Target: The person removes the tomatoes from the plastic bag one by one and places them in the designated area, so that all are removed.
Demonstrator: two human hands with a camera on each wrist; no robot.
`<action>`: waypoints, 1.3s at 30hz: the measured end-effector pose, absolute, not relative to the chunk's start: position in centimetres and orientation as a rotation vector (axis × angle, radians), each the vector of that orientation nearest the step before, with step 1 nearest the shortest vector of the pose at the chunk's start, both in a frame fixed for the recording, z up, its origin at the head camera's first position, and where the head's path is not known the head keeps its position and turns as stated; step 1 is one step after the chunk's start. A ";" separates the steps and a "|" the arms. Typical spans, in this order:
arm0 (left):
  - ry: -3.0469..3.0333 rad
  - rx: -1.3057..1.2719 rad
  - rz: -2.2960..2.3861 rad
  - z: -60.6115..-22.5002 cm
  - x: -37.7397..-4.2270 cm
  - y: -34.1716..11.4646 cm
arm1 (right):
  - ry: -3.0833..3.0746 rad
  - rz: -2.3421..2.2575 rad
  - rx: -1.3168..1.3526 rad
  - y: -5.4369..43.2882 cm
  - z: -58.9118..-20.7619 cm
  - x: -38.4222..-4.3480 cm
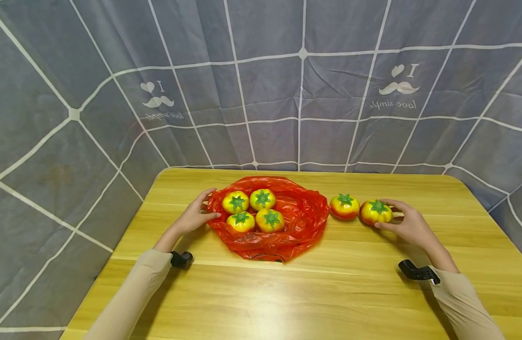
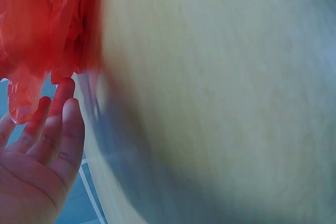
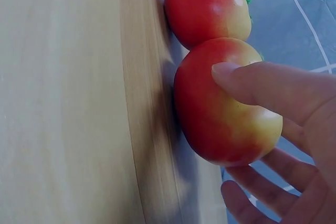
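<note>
A red plastic bag (image 1: 295, 212) lies spread wide on the table, with several red-and-yellow tomatoes (image 1: 271, 220) with green leaf tops grouped in its left half. At the bag's left edge is my left hand (image 1: 194, 217); the left wrist view has its fingers (image 2: 67, 124) loosely extended against the hanging red plastic. My right hand (image 1: 409, 225) grips the far right tomato (image 1: 376, 212), thumb on the near side and fingers around the far side. Another tomato (image 1: 344, 207) sits between that one and the bag, touching the gripped one in the right wrist view.
The light wooden table (image 1: 261, 297) ends at a back edge against a grey curtain (image 1: 269, 94) with white grid lines. The curtain also hangs along both sides. A black wrist camera (image 1: 182, 259) is strapped over the left sleeve, another wrist camera (image 1: 418, 272) over the right.
</note>
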State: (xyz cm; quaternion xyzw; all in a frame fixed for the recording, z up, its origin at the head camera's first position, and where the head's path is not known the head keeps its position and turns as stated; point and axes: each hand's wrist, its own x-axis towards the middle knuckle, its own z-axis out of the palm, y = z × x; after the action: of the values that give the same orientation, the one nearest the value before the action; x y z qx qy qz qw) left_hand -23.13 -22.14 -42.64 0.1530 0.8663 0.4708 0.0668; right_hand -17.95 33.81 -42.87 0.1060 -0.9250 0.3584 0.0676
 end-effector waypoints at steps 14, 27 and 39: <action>2.608 0.451 1.417 -42.2 -22.9 -21.8 | -2.857 1.164 0.309 33.9 -42.5 -17.6; 2.604 0.457 1.411 -42.2 -22.9 -21.7 | -2.846 1.170 0.289 33.8 -42.4 -17.4; 2.597 0.458 1.407 -41.7 -22.4 -21.4 | -2.774 1.029 0.258 33.3 -41.5 -16.9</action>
State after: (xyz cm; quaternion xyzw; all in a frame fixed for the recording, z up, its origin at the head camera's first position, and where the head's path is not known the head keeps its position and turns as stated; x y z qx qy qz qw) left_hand -22.41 -21.40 -41.66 0.1529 0.8664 0.4693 0.0763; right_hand -16.92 33.28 -41.55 0.0866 -0.9305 0.3453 0.0859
